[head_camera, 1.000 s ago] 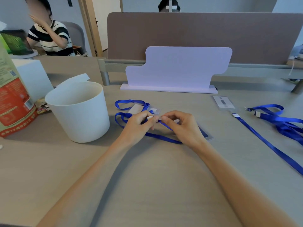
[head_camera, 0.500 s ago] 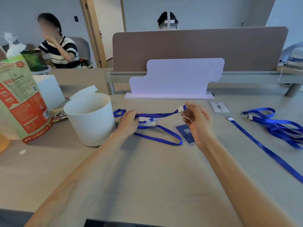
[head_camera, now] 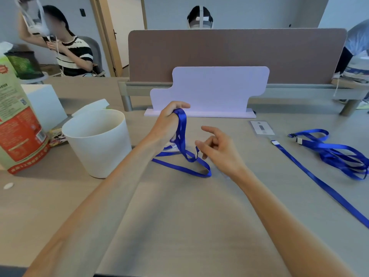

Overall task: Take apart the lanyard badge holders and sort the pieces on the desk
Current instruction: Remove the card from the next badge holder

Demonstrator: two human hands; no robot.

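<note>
My left hand (head_camera: pixel 167 120) grips a blue lanyard (head_camera: pixel 182 140) and holds its top loop above the desk; the rest of the strap trails down and lies in loops on the desk. My right hand (head_camera: pixel 217 148) hovers just right of the hanging strap with fingers loosely curled, holding nothing. A clear badge holder (head_camera: pixel 262 127) lies flat at the right. Beside it lie a pile of blue lanyards (head_camera: pixel 339 150) and one long blue strap (head_camera: pixel 319 182) stretched toward the near right edge.
A white bucket (head_camera: pixel 97 144) stands left of my left hand, with a red and green bag (head_camera: pixel 18 124) and a white box (head_camera: pixel 44 104) further left. A white stand (head_camera: pixel 207 92) and a brown divider (head_camera: pixel 235 54) close the back. A person sits beyond at far left.
My left hand has lifted the lanyard up off the desk. My right hand let go of the strap's clip end and moved in beside the hanging strap. The blue card is hidden now.
</note>
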